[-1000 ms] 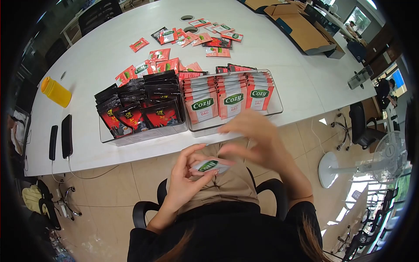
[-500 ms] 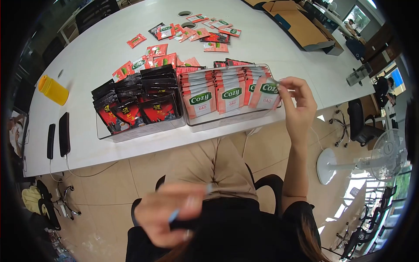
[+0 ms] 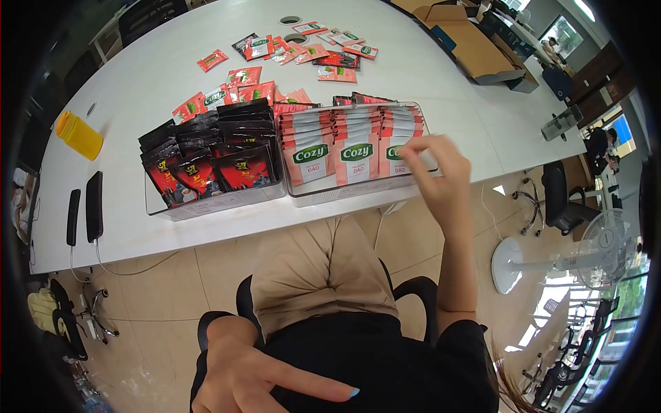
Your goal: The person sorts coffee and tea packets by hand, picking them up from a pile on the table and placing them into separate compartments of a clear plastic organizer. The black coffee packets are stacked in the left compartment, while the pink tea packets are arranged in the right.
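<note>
My right hand [image 3: 441,172] is at the right end of a clear bin [image 3: 365,187], its thumb and fingertips together at the third column of pink-and-white Cozy sachets [image 3: 356,157]. Its fingertips partly cover the front sachet there, and whether they grip it is unclear. Low in the view, my left hand [image 3: 251,375] lies over my lap and black shirt, holding nothing, fingers apart with one stretched to the right. A second clear bin [image 3: 227,204] to the left holds black and red coffee sachets [image 3: 241,172].
Loose pink and black sachets [image 3: 258,91] lie behind the bins on the white table [image 3: 468,124]. A yellow cup [image 3: 79,136] and two phones [image 3: 94,206] are at the left. An open cardboard box [image 3: 475,48] stands at the back right. A fan [image 3: 508,265] is beside the table.
My right hand has moved left, and the Cozy sachet it held now sits in or at the third column. My left hand has moved down and its fingers have spread.
</note>
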### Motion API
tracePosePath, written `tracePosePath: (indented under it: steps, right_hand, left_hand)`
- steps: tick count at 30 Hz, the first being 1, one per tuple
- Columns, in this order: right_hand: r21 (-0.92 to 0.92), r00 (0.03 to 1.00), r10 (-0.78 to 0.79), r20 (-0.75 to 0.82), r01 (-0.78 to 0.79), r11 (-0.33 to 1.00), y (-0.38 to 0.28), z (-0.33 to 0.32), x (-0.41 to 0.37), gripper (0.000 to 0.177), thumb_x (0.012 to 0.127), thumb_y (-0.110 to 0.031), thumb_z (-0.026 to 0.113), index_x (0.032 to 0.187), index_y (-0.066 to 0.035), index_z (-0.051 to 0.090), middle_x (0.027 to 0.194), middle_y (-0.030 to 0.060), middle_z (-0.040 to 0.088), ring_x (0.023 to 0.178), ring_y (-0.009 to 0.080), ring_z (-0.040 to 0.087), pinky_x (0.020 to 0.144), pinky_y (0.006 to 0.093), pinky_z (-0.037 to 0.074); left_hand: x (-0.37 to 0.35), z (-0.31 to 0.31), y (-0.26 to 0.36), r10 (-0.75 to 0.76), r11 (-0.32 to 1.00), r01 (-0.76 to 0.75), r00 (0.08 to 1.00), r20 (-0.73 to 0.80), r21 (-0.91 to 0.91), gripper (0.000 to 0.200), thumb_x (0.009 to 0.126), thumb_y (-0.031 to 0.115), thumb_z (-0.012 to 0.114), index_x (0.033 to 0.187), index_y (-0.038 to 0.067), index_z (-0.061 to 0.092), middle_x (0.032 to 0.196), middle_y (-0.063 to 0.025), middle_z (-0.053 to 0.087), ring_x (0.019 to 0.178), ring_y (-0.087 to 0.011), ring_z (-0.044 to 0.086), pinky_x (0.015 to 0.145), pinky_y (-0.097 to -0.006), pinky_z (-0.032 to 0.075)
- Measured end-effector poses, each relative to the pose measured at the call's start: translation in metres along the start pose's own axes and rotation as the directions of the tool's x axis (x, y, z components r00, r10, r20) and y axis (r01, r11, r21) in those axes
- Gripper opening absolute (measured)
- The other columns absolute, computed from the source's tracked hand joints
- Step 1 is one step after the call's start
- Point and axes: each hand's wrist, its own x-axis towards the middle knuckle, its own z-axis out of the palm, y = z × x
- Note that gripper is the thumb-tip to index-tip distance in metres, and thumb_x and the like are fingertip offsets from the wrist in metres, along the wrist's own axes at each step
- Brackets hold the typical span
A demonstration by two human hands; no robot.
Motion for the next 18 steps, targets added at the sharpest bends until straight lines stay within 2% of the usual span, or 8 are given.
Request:
tracePosePath:
  steps: [1, 2, 4, 6, 8, 10, 13, 18]
  right_hand:
    - [0.080, 0.989, 0.058, 0.139, -0.069, 0.994, -0.003, 0.001, -0.002, 0.013, 0.082, -0.018, 0.066, 0.083, -0.005, 0.066, 0.073, 0.0074, 0.063, 0.073, 0.0240, 0.059, 0.067, 0.0335, 0.045]
    - [0.026, 0.978, 0.059, 0.200, -0.065, 0.998, -0.004, 0.002, -0.001, 0.015, 0.083, -0.019, 0.065, 0.084, -0.004, 0.066, 0.075, 0.0080, 0.063, 0.074, 0.0241, 0.059, 0.067, 0.0335, 0.046]
    - [-0.082, 0.944, 0.070, 0.322, -0.045, 0.996, -0.005, 0.005, -0.001, 0.019, 0.085, -0.020, 0.062, 0.085, -0.001, 0.066, 0.077, 0.0091, 0.065, 0.075, 0.0241, 0.060, 0.066, 0.0334, 0.047]
    - [-0.127, 0.966, 0.020, 0.257, 0.014, 0.992, -0.003, 0.009, -0.001, 0.023, 0.086, -0.025, 0.062, 0.085, -0.002, 0.067, 0.079, 0.0093, 0.066, 0.073, 0.0252, 0.059, 0.065, 0.0340, 0.047]
    - [-0.150, 0.976, -0.001, 0.216, 0.035, 0.988, -0.002, 0.011, -0.003, 0.027, 0.085, -0.030, 0.062, 0.081, -0.003, 0.066, 0.077, 0.0088, 0.065, 0.069, 0.0256, 0.058, 0.062, 0.0350, 0.046]
    - [-0.151, 0.982, 0.010, 0.190, 0.019, 0.988, -0.004, 0.013, -0.004, 0.033, 0.083, -0.035, 0.064, 0.072, -0.004, 0.064, 0.070, 0.0075, 0.062, 0.063, 0.0253, 0.057, 0.059, 0.0366, 0.043]
    - [-0.157, 0.944, 0.082, 0.320, -0.033, 0.987, -0.008, 0.009, -0.005, 0.033, 0.084, -0.036, 0.064, 0.075, -0.004, 0.064, 0.069, 0.0070, 0.062, 0.066, 0.0246, 0.059, 0.061, 0.0364, 0.044]
    - [0.012, 0.849, -0.018, 0.528, 0.014, 1.000, -0.012, 0.000, 0.004, 0.028, 0.085, -0.031, 0.063, 0.098, -0.007, 0.067, 0.089, 0.0109, 0.065, 0.077, 0.0282, 0.061, 0.068, 0.0356, 0.047]
  left_hand:
    - [0.003, -0.008, -0.004, 0.058, 0.998, -0.059, 0.998, 0.028, 0.034, 0.058, 0.092, 0.025, 0.048, 0.146, 0.035, 0.027, 0.146, 0.0138, 0.036, 0.133, -0.0252, 0.035, 0.091, -0.0696, 0.035]
    - [0.007, -0.016, -0.009, 0.117, 0.991, -0.120, 0.992, 0.056, 0.065, 0.065, 0.088, 0.020, 0.052, 0.145, 0.034, 0.027, 0.145, 0.0124, 0.037, 0.131, -0.0269, 0.036, 0.092, -0.0675, 0.036]
    - [0.005, -0.027, -0.008, 0.255, 0.921, -0.248, 0.967, 0.016, 0.300, 0.078, 0.077, 0.007, 0.060, 0.145, 0.029, 0.027, 0.144, 0.0064, 0.037, 0.128, -0.0324, 0.037, 0.095, -0.0609, 0.038]
    - [-0.001, -0.043, 0.001, 0.398, 0.808, -0.301, 0.913, -0.091, 0.507, 0.071, 0.081, 0.008, 0.056, 0.144, 0.022, 0.027, 0.148, 0.0001, 0.029, 0.133, -0.0339, 0.029, 0.102, -0.0557, 0.034]
    - [0.023, -0.053, 0.004, 0.568, 0.656, -0.366, 0.816, -0.112, 0.660, 0.049, 0.091, 0.019, 0.046, 0.138, 0.008, 0.038, 0.145, -0.0145, 0.033, 0.134, -0.0379, 0.031, 0.106, -0.0559, 0.031]
    - [0.045, -0.059, 0.007, 0.645, 0.508, -0.367, 0.761, -0.063, 0.779, 0.048, 0.091, 0.018, 0.046, 0.137, 0.008, 0.038, 0.144, -0.0149, 0.034, 0.133, -0.0380, 0.032, 0.106, -0.0559, 0.032]
    - [0.062, -0.058, 0.008, 0.545, 0.366, -0.336, 0.833, 0.093, 0.868, 0.047, 0.091, 0.017, 0.046, 0.136, 0.007, 0.039, 0.143, -0.0155, 0.035, 0.132, -0.0382, 0.033, 0.105, -0.0559, 0.032]
    - [0.073, -0.054, 0.011, 0.438, 0.233, -0.330, 0.875, 0.204, 0.915, 0.044, 0.091, 0.016, 0.046, 0.134, 0.006, 0.040, 0.141, -0.0165, 0.036, 0.131, -0.0385, 0.034, 0.105, -0.0558, 0.033]
